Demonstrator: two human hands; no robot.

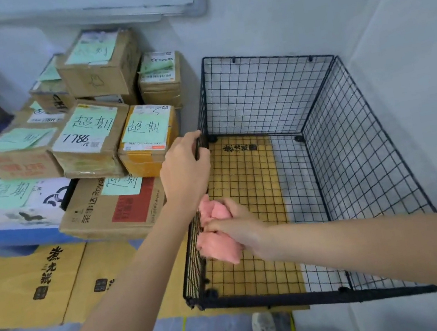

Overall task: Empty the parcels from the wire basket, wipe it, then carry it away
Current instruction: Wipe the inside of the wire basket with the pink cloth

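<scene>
So the black wire basket (pixel 353 148) sits on the floor, tucked into the corner of the room, and there's nothing inside it. The person's left hand (pixel 183 168) is curled over the top edge of the basket's left wall, gripping the wire. The right hand (pixel 236 226) reaches inside the basket, fingers closed on a bunched-up pink cloth (pixel 222 248) that's pressed against the inside of that same left wall. Under the basket there's flattened yellow cardboard (pixel 29 283) with black print, which spreads out past its left side. The parcels (pixel 90 134) are stacked just left of the basket, most with green handwritten notes on top. The person's pale shoes (pixel 262 324) show right below the basket's near edge.
</scene>
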